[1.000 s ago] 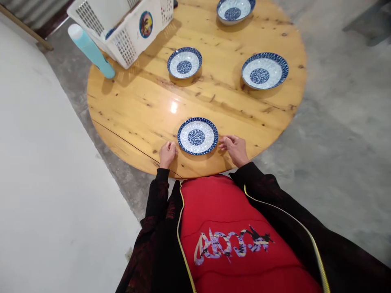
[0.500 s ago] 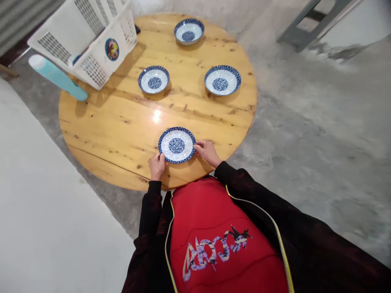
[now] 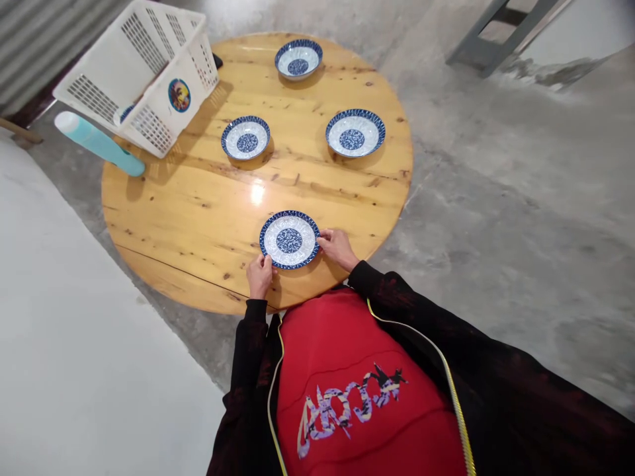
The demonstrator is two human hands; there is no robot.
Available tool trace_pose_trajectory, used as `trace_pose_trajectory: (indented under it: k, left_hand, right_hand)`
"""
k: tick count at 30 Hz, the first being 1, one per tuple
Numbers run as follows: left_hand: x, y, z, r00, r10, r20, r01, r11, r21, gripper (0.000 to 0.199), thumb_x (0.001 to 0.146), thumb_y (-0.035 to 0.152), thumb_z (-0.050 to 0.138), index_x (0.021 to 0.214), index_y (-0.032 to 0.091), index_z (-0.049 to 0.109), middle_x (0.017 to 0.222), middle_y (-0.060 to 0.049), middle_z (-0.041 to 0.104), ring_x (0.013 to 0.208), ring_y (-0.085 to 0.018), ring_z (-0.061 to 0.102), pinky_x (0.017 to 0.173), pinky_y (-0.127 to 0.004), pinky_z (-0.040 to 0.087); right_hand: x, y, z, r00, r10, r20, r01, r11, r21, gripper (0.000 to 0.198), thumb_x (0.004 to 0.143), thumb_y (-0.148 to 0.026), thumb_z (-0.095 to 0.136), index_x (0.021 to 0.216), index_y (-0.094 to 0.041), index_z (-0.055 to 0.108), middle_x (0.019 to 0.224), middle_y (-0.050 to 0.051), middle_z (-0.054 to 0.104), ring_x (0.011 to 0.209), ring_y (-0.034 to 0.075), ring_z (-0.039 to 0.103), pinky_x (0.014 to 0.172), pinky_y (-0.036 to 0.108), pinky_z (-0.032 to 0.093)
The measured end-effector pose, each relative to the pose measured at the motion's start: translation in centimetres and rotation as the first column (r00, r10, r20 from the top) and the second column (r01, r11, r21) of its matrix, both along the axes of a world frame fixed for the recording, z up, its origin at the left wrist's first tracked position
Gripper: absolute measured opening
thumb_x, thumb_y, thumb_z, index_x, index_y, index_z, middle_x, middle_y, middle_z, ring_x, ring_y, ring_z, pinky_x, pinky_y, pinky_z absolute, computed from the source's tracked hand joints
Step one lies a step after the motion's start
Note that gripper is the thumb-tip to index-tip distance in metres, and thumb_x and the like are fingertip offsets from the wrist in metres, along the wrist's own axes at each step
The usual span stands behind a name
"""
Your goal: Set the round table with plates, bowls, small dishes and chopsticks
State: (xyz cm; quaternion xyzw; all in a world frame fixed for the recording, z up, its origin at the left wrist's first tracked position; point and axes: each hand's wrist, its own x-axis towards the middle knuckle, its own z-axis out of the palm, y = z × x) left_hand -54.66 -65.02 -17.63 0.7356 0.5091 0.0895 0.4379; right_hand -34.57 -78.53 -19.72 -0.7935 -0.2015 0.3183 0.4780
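Close to the near edge of the round wooden table (image 3: 183,225) is a blue-and-white patterned plate (image 3: 289,240). Its lower left rim is pinched by my left hand (image 3: 260,274), thumb on top. My right hand (image 3: 338,246) grips the right rim between thumb and fingers. Whether the plate's underside touches the tabletop I cannot tell. Beyond it lie three more dishes with the same pattern: one dish (image 3: 245,138) at centre left, a second dish (image 3: 355,133) at centre right, and a third dish (image 3: 298,59) near the far edge.
A white plastic basket (image 3: 153,125) stands on the table's far left, with things partly hidden inside. In front of it is a light blue bottle (image 3: 102,145) with a white end. A grey stool (image 3: 496,33) is on the concrete floor at upper right.
Both hands keep their hold on the plate, which stays at nearly the same place on the table. The view has shifted slightly.
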Motion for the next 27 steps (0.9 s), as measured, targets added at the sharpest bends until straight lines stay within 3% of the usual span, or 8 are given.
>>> trace_pose_trajectory:
  k: [17,27]
  left_hand:
    - [0.5,-0.2,-0.7,0.999,0.045,-0.01,-0.046,0.997,-0.067,0.034,0.096,0.031,0.053,0.064,0.023,0.047,0.058,0.002,0.066,0.063,-0.017,0.068,0.069,-0.026,0.045]
    - [0.0,-0.2,-0.8,1.0,0.023,0.02,-0.022,0.997,-0.072,0.036,0.097,0.038,0.049,0.065,0.023,0.048,0.062,0.002,0.065,0.06,-0.015,0.069,0.066,-0.025,0.045]
  right_hand:
    - [0.4,-0.6,-0.2,0.993,-0.02,-0.12,0.023,0.999,0.025,0.01,0.076,-0.023,0.064,0.08,-0.016,0.07,0.07,0.004,0.07,0.061,0.017,0.065,0.058,0.027,0.053]
    - [0.0,-0.9,0.9,0.995,-0.02,-0.101,0.022,0.999,0.022,0.019,0.076,-0.034,0.061,0.079,-0.018,0.071,0.06,0.003,0.068,0.057,0.021,0.064,0.056,0.03,0.053]
